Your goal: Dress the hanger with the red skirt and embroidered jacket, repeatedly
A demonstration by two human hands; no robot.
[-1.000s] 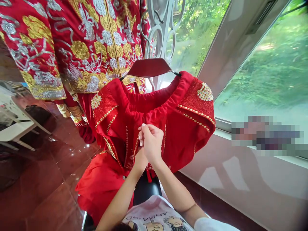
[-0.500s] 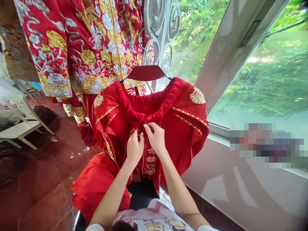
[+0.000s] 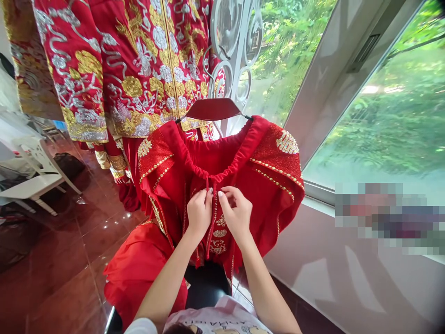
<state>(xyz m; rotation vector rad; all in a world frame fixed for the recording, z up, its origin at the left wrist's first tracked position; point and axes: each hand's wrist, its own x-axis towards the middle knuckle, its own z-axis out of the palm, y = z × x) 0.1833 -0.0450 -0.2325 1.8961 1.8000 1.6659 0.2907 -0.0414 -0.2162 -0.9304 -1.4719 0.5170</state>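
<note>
A red skirt (image 3: 198,157) with a gathered waistband, gold beading and pale embroidery hangs from a dark red hanger (image 3: 212,109). A thin drawstring (image 3: 210,239) comes out at the front of the waistband, its two cords side by side. My left hand (image 3: 199,212) is closed, pinching the left cord between thumb and forefinger just below the waistband. My right hand (image 3: 237,208) is curled at the right cord, thumb and forefinger bent together against it; the exact grip is partly hidden. The long end of the cord dangles down over the skirt's front embroidery.
An embroidered red jacket (image 3: 139,69) hangs behind at the left, beside a white scrolled metal frame (image 3: 231,51). Red cloth (image 3: 146,269) lies over a black seat (image 3: 210,283) before me. A white chair (image 3: 38,185) stands left, with windows (image 3: 375,111) to the right.
Both hands have come down slightly from the waistband and moved a little apart. The two cords now hang separately below the waistband, where the hands were together before.
</note>
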